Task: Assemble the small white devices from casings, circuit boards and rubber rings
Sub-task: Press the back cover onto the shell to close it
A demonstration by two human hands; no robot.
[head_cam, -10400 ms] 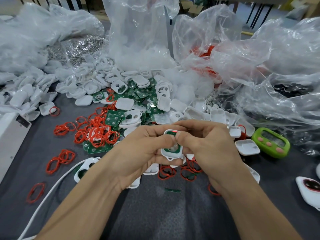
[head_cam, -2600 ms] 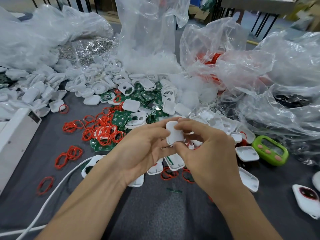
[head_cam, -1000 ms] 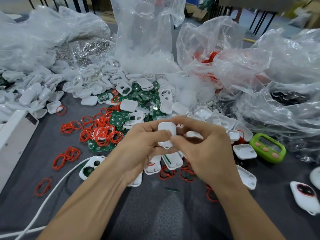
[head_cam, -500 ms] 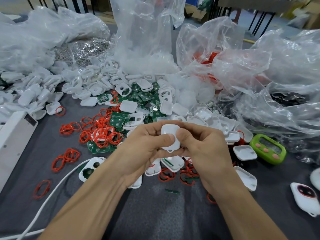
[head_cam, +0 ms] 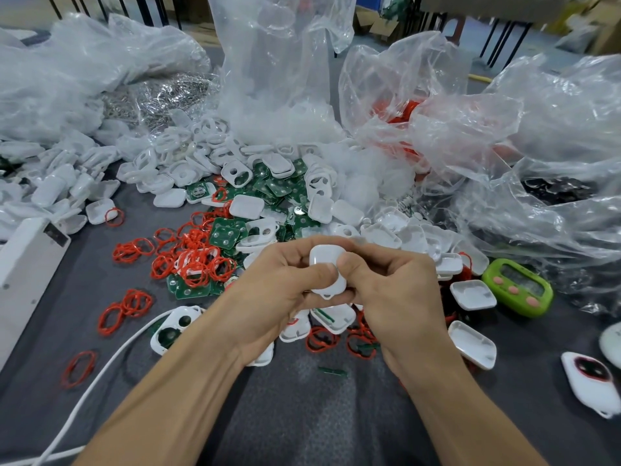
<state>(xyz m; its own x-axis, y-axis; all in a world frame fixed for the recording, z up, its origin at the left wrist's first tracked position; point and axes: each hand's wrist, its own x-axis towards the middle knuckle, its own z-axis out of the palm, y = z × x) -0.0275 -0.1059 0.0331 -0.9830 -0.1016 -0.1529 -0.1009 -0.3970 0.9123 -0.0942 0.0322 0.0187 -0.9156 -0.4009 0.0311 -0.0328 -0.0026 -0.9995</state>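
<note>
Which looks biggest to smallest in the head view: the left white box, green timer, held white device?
1. white box, even though the picture's edge cuts it off
2. green timer
3. white device, smallest despite being nearer the camera

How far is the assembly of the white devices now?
Done, it seems: one assembled device lies at the right edge. In hand: left hand and right hand pinch a closed white casing. Left: many loose casings, green circuit boards and red rubber rings.

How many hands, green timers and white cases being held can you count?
Hands: 2 (left hand, right hand)
Green timer: 1
White casing held in both hands: 1
Total: 4
</note>
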